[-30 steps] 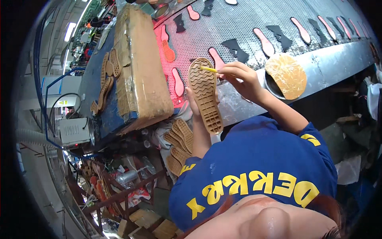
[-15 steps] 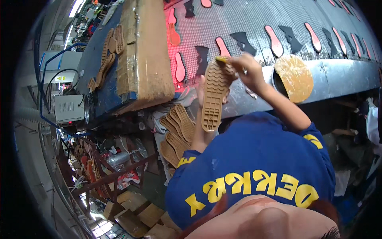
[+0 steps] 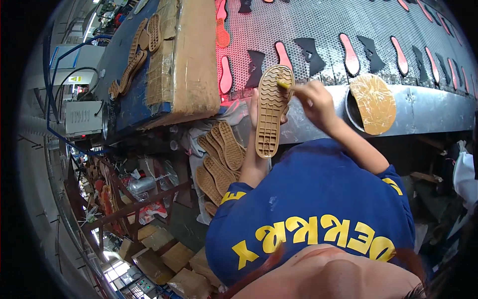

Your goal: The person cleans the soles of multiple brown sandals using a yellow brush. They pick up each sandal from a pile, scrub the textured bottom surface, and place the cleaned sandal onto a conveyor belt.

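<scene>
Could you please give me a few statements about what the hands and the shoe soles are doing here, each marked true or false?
1. The left hand holds a tan shoe sole with its tread facing the camera. True.
2. The right hand is empty. False: it holds a small yellow-handled tool against the top end of the sole.
3. A pile of tan soles lies below the held sole, to its left. True.
4. The belt carries only tan soles. False: it carries pink and black cut pieces.
5. The round tan lid sits left of the cardboard box. False: it is far to the right.
</scene>
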A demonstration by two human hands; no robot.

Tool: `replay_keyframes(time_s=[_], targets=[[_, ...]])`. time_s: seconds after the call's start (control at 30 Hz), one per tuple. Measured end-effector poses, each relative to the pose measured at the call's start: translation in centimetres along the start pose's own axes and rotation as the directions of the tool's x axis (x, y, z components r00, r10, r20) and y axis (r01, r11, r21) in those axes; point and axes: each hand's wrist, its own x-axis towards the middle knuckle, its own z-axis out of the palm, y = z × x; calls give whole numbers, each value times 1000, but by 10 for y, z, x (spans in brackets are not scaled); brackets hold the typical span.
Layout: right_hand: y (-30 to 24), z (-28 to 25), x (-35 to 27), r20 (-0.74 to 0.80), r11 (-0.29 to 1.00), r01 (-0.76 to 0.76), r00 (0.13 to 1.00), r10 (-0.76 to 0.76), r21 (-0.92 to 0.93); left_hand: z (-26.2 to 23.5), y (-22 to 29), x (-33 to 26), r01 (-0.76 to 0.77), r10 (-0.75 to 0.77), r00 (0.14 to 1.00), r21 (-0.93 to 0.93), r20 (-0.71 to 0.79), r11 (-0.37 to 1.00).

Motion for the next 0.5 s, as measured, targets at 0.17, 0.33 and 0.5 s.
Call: replay_keyframes(time_s=[0.17, 0.33, 0.5], targets=[[-41, -1, -29, 216, 897, 3, 970, -110, 442, -27, 2, 20, 157, -122, 974, -180, 189, 971], [-1, 10, -7, 186, 799, -342, 940, 287, 495, -8, -2, 12, 160, -172, 985, -259, -25, 953], [-42, -8, -19, 292, 938, -119, 956, 19, 326, -18, -7, 21, 123, -101, 986, -165, 136, 979]])
